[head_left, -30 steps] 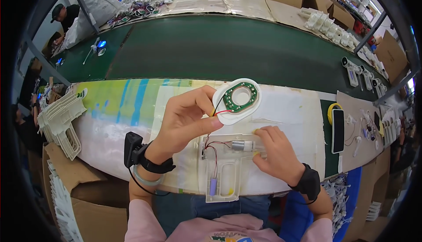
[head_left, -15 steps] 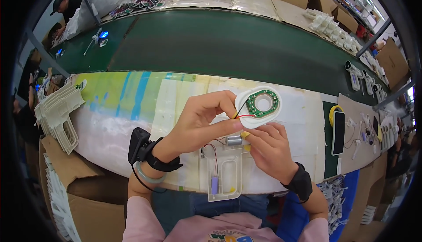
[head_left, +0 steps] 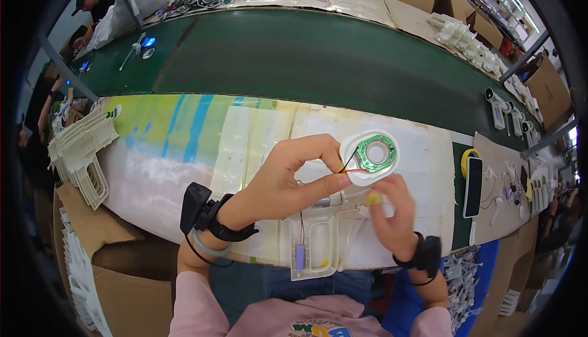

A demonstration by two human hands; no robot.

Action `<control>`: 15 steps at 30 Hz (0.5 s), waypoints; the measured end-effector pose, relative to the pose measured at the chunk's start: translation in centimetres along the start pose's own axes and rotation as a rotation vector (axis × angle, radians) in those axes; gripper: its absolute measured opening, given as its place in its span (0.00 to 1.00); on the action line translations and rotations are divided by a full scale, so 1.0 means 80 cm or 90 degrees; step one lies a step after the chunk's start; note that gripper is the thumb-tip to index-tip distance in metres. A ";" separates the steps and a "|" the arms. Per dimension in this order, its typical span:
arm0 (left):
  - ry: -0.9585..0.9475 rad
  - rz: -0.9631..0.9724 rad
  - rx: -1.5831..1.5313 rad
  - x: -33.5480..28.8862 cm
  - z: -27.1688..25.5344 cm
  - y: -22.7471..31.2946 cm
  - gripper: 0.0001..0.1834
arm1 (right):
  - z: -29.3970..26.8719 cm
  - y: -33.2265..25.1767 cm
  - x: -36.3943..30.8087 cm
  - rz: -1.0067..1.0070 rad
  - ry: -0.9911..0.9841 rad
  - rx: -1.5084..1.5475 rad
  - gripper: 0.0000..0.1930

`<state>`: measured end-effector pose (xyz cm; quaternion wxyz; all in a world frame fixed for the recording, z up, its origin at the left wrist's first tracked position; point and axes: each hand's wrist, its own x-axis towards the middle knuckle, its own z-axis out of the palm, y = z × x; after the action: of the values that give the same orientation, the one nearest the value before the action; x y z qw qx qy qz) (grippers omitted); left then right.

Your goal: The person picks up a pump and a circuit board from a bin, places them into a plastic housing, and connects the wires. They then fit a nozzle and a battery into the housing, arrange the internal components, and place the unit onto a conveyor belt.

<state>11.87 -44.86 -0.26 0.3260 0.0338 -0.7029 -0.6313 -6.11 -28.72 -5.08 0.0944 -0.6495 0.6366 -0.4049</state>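
Note:
My left hand (head_left: 294,181) pinches the edge of a white oval plastic cap (head_left: 350,176) between thumb and fingers. A green ring-shaped circuit board (head_left: 388,164) sits in the cap, with a black and a red wire running to my left fingertips. Below it, a white handle-shaped plastic shell half (head_left: 334,254) lies on the table, holding a purple cylindrical cell (head_left: 300,257) with wires and a silver motor (head_left: 334,200), partly hidden by my left hand. My right hand (head_left: 397,217), somewhat blurred, has thumb and finger closed together beside the shell; yellow shows at their tips, and what they hold cannot be made out.
Several white shell halves (head_left: 82,147) are stacked at the left, above a cardboard box (head_left: 131,294). A green conveyor belt (head_left: 294,49) crosses behind the table. At right are a phone (head_left: 472,187), a yellow tape roll (head_left: 468,153) and a blue bin (head_left: 490,276) of white parts.
My left hand has shifted slightly right and down with the cap. My right hand has moved right, away from the motor and the cap's underside.

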 end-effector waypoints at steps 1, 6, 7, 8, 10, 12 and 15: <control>0.012 0.018 0.038 0.001 0.003 -0.001 0.05 | -0.010 -0.001 -0.002 0.091 0.056 0.192 0.12; 0.003 0.136 0.201 -0.004 0.032 -0.009 0.06 | -0.043 -0.049 0.000 0.319 0.134 0.644 0.10; -0.070 0.152 0.263 -0.014 0.041 -0.009 0.07 | -0.045 -0.059 -0.006 0.299 0.139 0.598 0.10; -0.140 0.168 0.326 -0.023 0.045 -0.004 0.10 | -0.046 -0.068 -0.016 0.276 0.140 0.551 0.12; -0.249 0.162 0.278 -0.019 0.054 0.019 0.10 | -0.068 -0.068 -0.046 0.081 0.027 0.236 0.13; -0.349 0.145 0.245 -0.019 0.050 0.029 0.10 | -0.069 -0.067 -0.076 -0.100 -0.027 0.111 0.12; -0.541 -0.009 0.069 -0.012 0.020 0.010 0.08 | -0.040 -0.062 -0.104 -0.234 0.030 0.157 0.12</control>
<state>12.07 -42.86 0.07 0.0006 -0.2074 -0.8065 -0.5536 -3.28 -19.11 -3.22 0.0828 -0.7286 0.4553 -0.5050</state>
